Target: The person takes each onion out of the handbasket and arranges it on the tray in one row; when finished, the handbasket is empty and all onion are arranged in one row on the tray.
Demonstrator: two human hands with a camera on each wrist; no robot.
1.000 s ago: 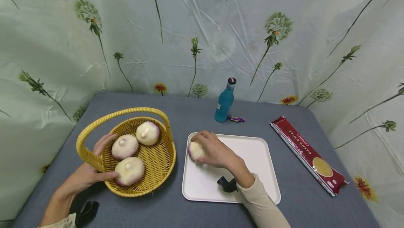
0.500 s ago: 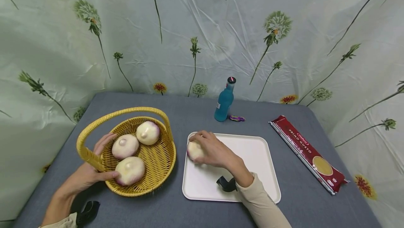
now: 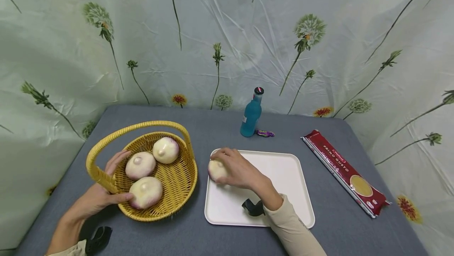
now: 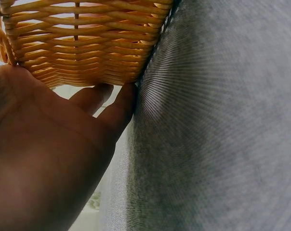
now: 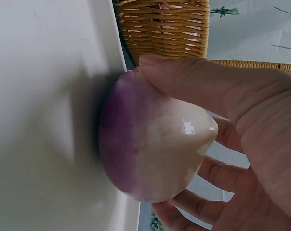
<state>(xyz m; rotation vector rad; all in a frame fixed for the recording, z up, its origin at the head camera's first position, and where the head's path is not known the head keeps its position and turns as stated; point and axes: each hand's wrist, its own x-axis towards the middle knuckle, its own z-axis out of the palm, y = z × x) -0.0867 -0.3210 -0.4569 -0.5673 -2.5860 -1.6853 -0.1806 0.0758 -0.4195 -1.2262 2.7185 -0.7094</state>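
Observation:
Round the near-left side of a yellow wicker basket [image 3: 177,185], my left hand [image 3: 101,197] holds on, thumb over the rim by the handle's foot. Its fingers [image 4: 117,109] lie against the woven outer wall in the left wrist view. Inside are three white-and-purple turnips: a front turnip [image 3: 146,193], a left turnip [image 3: 140,165] and a back turnip [image 3: 166,150]. My right hand [image 3: 239,169] grips a fourth turnip [image 5: 150,139] between thumb and fingers, purple end down, at the left end of the white tray [image 3: 276,193].
Behind the tray stands a blue bottle [image 3: 250,118], a small purple-wrapped candy [image 3: 265,133] beside its base. A red spaghetti packet [image 3: 344,173] lies slantwise on the right of the grey tabletop [image 3: 198,126]. The basket's tall handle [image 3: 138,127] arches over its opening.
My right hand and its turnip have shifted slightly left, toward the tray's left rim. The left hand and basket have stayed in place.

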